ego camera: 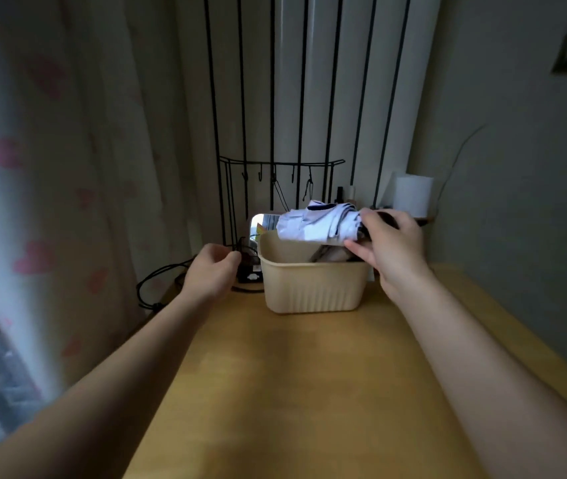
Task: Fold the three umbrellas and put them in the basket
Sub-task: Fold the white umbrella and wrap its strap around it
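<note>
The white umbrella (316, 224) was folded into a short bundle and hung in the air directly over the mouth of the beige basket (309, 288). Its long axis ran nearly level from left to right across the opening, with the handle end on the right. The right hand (391, 250) gripped that end, fingers and thumb curled round it above the basket's right rim. It was therefore the carrying hand and the one the drop depended on. The left hand (211, 271) was apart from it, just beside the basket's left wall. Its fingers were loosely curled and held nothing, and whether they brushed the black cables (157, 281) there could not be told. The basket stood at the far end of the wooden counter (309, 392). A dark bundle (330, 254) already lay inside under the right hand. It might have been another umbrella, but too little showed to say. Since the white umbrella lay along the length of the basket and straight above it, the coming move probably needed only a lowering and a release, perhaps with the left hand steadying the wall.
</note>
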